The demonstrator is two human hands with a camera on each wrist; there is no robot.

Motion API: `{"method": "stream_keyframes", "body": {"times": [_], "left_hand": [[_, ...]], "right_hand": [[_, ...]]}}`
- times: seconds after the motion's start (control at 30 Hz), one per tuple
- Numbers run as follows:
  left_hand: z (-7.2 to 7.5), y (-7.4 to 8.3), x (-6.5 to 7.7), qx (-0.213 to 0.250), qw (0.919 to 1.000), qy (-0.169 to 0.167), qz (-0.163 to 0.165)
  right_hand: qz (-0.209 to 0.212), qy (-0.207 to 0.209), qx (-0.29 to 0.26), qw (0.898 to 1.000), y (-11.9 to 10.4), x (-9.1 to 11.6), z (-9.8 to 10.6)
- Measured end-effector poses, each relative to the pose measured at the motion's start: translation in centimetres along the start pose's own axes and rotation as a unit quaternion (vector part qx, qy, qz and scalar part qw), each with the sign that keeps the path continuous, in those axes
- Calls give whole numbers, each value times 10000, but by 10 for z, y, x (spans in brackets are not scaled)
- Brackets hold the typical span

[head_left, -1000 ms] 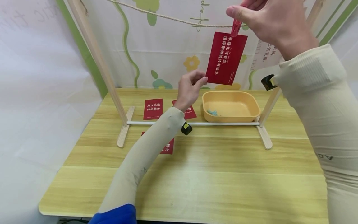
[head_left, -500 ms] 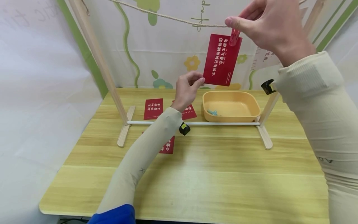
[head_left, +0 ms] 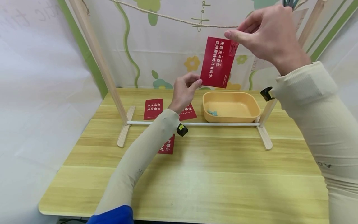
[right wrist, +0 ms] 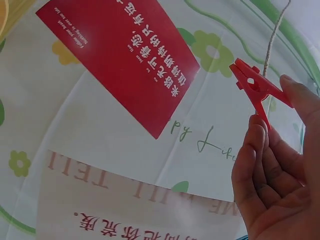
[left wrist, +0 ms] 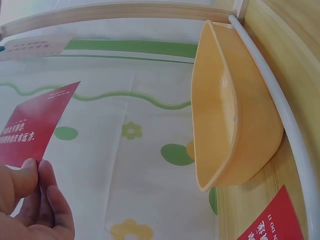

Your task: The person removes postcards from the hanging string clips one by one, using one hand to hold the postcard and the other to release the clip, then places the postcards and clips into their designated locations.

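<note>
My left hand [head_left: 184, 91] pinches a red card [head_left: 215, 62] with white lettering by its lower left corner, between thumb and fingers. The card hangs tilted in the air in front of the printed backdrop. My right hand [head_left: 269, 37] holds a red clothespin [right wrist: 254, 82] by its handles. From the head the clothespin overlaps the card's upper right corner, but the right wrist view shows it apart from the card. A slack rope [head_left: 173, 20] runs just above, passing behind my right fingers. In the left wrist view the left thumb and fingers [left wrist: 37, 195] stay on the card's edge.
A wooden frame [head_left: 96, 56] with a white crossbar [head_left: 223, 123] stands on the table [head_left: 223, 186]. Behind the bar sits a yellow bin [head_left: 251, 109] with teal pieces inside. Several red cards [head_left: 153, 109] lie left. A pale card [right wrist: 135, 200] hangs at the right.
The left hand and its card have shifted slightly left and down. My right hand has come down with the clothespin, which earlier overlapped the rope in the head view.
</note>
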State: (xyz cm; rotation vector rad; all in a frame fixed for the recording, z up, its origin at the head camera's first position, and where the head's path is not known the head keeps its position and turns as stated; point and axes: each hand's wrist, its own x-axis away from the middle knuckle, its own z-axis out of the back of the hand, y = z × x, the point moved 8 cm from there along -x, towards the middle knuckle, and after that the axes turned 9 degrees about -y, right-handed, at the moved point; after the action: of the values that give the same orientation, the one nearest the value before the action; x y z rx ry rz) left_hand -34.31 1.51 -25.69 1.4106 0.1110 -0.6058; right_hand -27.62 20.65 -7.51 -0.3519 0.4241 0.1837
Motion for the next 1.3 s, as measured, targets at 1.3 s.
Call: {"method": "stream_keyframes", "body": {"times": [1.3], "left_hand": [[17, -22, 19, -71, 9988, -6, 491]], "right_hand": [[-41, -677, -144, 9976, 39, 18, -58]]}}
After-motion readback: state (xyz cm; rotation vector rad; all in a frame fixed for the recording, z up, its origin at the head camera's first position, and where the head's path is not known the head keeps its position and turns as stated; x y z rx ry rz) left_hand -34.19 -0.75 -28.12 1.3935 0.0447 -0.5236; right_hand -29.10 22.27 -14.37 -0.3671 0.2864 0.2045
